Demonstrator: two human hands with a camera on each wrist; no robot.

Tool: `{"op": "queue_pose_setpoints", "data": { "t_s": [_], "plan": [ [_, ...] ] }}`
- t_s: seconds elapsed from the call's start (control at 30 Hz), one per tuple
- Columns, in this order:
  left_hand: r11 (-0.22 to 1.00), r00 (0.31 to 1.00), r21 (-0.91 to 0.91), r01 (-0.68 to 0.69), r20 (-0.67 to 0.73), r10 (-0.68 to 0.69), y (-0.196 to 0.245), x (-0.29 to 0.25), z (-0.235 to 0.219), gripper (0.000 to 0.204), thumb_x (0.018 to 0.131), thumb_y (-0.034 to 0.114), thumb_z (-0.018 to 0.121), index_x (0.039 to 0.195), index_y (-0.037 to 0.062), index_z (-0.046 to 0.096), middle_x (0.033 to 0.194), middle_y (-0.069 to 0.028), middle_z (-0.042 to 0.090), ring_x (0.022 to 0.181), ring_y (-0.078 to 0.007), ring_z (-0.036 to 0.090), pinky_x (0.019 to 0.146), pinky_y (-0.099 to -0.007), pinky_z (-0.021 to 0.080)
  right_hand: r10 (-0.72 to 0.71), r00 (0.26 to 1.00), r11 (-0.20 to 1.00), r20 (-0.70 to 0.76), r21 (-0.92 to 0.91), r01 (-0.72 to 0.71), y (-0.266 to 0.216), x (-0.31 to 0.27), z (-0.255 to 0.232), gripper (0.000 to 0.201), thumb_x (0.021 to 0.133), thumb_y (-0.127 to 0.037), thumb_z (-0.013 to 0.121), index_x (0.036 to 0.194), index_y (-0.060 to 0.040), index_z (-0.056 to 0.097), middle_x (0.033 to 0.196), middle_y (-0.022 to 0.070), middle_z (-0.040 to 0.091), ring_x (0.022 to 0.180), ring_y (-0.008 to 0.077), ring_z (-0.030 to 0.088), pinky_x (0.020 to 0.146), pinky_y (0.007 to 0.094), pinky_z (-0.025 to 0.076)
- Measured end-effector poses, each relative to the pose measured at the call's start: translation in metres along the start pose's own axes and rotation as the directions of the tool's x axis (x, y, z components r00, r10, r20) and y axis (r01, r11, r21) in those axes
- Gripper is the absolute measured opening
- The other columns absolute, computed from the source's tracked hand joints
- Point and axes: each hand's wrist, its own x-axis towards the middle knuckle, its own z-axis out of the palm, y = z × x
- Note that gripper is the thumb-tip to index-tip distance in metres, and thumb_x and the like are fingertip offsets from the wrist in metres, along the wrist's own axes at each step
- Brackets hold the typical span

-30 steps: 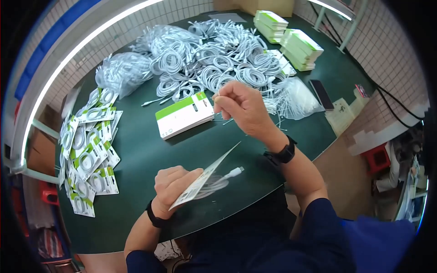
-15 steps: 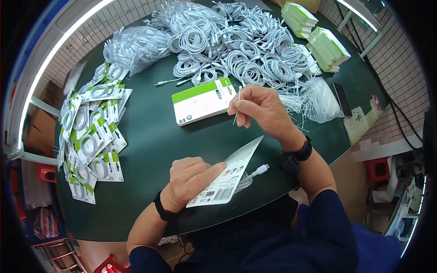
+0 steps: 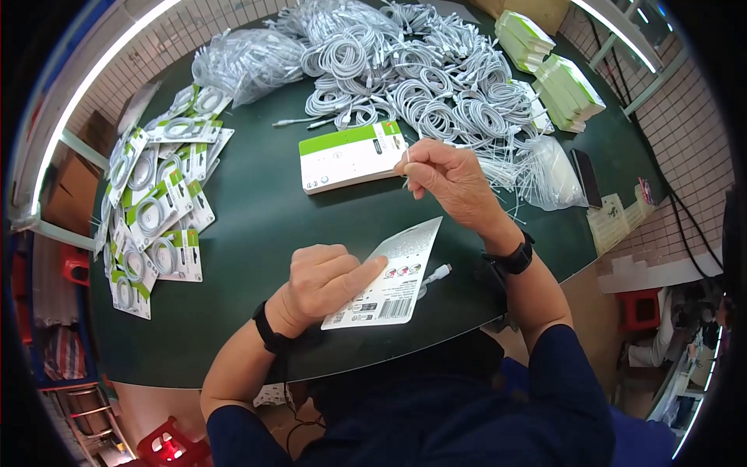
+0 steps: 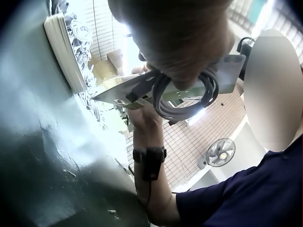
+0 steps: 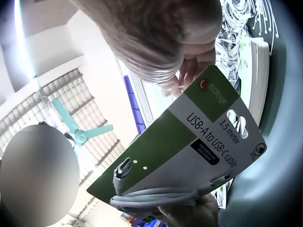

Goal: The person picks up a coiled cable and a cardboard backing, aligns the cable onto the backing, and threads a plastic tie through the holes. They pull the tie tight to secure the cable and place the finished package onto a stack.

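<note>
My left hand (image 3: 331, 282) grips a white and green printed card (image 3: 401, 284) together with a coiled grey-white USB cable (image 5: 156, 197). The card's back, with a barcode, faces up in the head view. In the right wrist view its front reads "USB-A to USB-C cable", and the coil lies against that side. My right hand (image 3: 451, 183) pinches a thin white cable tie (image 3: 405, 184) between thumb and fingers, above and beyond the card's far end. Just behind those fingertips lies a stack of blank-looking cards (image 3: 342, 165) with green tops.
Carded cables (image 3: 159, 210) overlap in a heap at the left. Coiled cables (image 3: 436, 93) pile up at the back, beside a clear bag of cables (image 3: 249, 66). Loose cable ties spill from a bag (image 3: 556, 175) on the right, near a phone (image 3: 586, 179) and card stacks (image 3: 568, 93).
The left hand has turned the card from nearly edge-on to showing its back. The right hand keeps pinching the cable tie, whose angle has shifted. The head view has moved.
</note>
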Motion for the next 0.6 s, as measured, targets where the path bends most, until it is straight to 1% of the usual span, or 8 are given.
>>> {"op": "queue_pose_setpoints", "data": {
  "t_s": [0.07, 0.1, 0.13, 0.2, 0.3, 0.37, 0.47, 0.6],
  "plan": [
    [1.000, 1.000, 0.022, -0.016, 0.020, 0.015, -0.001, -0.002, -0.004, 0.045, 0.065, 0.010, 0.078, 0.109, 0.0001, 0.073, 0.063, 0.0011, 0.050, 0.049, -0.0115, 0.048, 0.042, -0.0281, 0.036, -0.093, 0.996, 0.994, 0.006, 0.056, 0.093, -0.004, -0.002, 0.004, 0.008, 0.097, -0.004, 0.068, 0.100, 0.0016, 0.072, 0.092, 0.0071, 0.071, 0.071, 0.0088, 0.065, 0.061, 0.0228, 0.053],
    [0.998, 0.997, 0.048, -0.052, 0.053, 0.049, -0.003, -0.003, -0.007, 0.045, 0.065, 0.014, 0.077, 0.108, 0.0006, 0.074, 0.063, 0.0031, 0.047, 0.050, -0.0095, 0.045, 0.042, -0.0271, 0.033, -0.117, 0.993, 0.988, 0.005, 0.103, 0.116, -0.011, -0.006, 0.007, 0.006, 0.095, -0.001, 0.069, 0.100, 0.0019, 0.072, 0.095, 0.0083, 0.072, 0.073, 0.0097, 0.066, 0.062, 0.0232, 0.053],
    [0.999, 0.994, 0.029, -0.045, 0.105, 0.041, 0.000, -0.002, -0.012, 0.046, 0.065, 0.014, 0.078, 0.109, 0.0004, 0.074, 0.065, 0.0017, 0.050, 0.050, -0.0107, 0.047, 0.043, -0.0276, 0.034, -0.132, 0.991, 0.979, -0.003, 0.157, 0.131, -0.016, -0.012, 0.011, 0.006, 0.093, 0.001, 0.071, 0.099, 0.0021, 0.072, 0.098, 0.0094, 0.072, 0.075, 0.0105, 0.067, 0.063, 0.0235, 0.054],
    [0.999, 0.977, -0.011, -0.034, 0.208, 0.035, 0.002, 0.003, -0.021, 0.047, 0.067, 0.014, 0.081, 0.111, 0.0002, 0.073, 0.068, -0.0010, 0.056, 0.051, -0.0130, 0.050, 0.044, -0.0285, 0.035, -0.185, 0.982, 0.973, 0.024, 0.142, 0.180, -0.026, -0.018, 0.014, 0.009, 0.089, 0.004, 0.074, 0.098, 0.0026, 0.072, 0.096, 0.0110, 0.073, 0.077, 0.0137, 0.069, 0.064, 0.0248, 0.054],
    [0.999, 0.982, -0.004, -0.051, 0.184, 0.051, 0.004, 0.000, -0.018, 0.052, 0.064, 0.019, 0.082, 0.112, 0.0019, 0.073, 0.069, -0.0004, 0.055, 0.053, -0.0108, 0.048, 0.043, -0.0279, 0.032, -0.311, 0.946, 0.950, 0.091, 0.067, 0.306, -0.031, -0.019, 0.016, 0.014, 0.084, 0.010, 0.074, 0.095, 0.0019, 0.069, 0.088, 0.0151, 0.071, 0.074, 0.0192, 0.069, 0.062, 0.0281, 0.054],
    [0.997, 0.983, 0.004, -0.077, 0.167, 0.075, 0.005, -0.002, -0.015, 0.054, 0.063, 0.021, 0.083, 0.113, 0.0039, 0.073, 0.070, -0.0008, 0.055, 0.054, -0.0099, 0.047, 0.043, -0.0274, 0.031, -0.352, 0.927, 0.936, 0.129, 0.053, 0.348, -0.029, -0.020, 0.018, 0.017, 0.082, 0.010, 0.074, 0.095, 0.0007, 0.067, 0.085, 0.0163, 0.069, 0.071, 0.0210, 0.069, 0.060, 0.0295, 0.053],
    [0.998, 0.981, 0.006, -0.057, 0.186, 0.055, 0.009, -0.003, -0.015, 0.055, 0.062, 0.022, 0.083, 0.114, 0.0053, 0.073, 0.071, -0.0009, 0.055, 0.054, -0.0101, 0.046, 0.043, -0.0265, 0.031, -0.351, 0.919, 0.936, 0.177, 0.091, 0.340, -0.026, -0.023, 0.021, 0.018, 0.081, 0.005, 0.078, 0.095, -0.0013, 0.068, 0.084, 0.0150, 0.071, 0.069, 0.0208, 0.069, 0.059, 0.0291, 0.052],
    [0.998, 0.980, 0.016, -0.062, 0.191, 0.057, 0.012, -0.004, -0.015, 0.058, 0.060, 0.022, 0.082, 0.115, 0.0061, 0.073, 0.071, -0.0007, 0.055, 0.054, -0.0099, 0.046, 0.042, -0.0259, 0.030, -0.388, 0.883, 0.922, 0.265, 0.109, 0.372, -0.025, -0.020, 0.020, 0.020, 0.083, 0.001, 0.079, 0.098, -0.0033, 0.068, 0.084, 0.0146, 0.072, 0.069, 0.0186, 0.069, 0.058, 0.0268, 0.050]
  ]
}}
